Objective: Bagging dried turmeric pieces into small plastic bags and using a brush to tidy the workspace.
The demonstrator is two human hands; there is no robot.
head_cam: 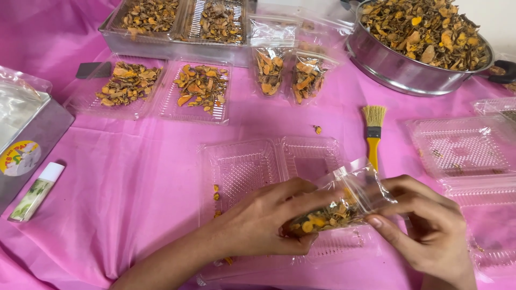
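My left hand and my right hand both grip a small clear plastic bag part-filled with dried orange and brown slices. The bag lies tilted over an open, clear plastic clamshell box on the pink tablecloth. My left hand holds the filled lower end, my right hand pinches the upper end. A few loose slices lie in the box beside my left wrist.
A yellow-handled brush lies just beyond the bag. Two filled bags and two filled trays sit behind. A round metal pan of slices stands back right, a metal tray back left, empty boxes right, a small tube left.
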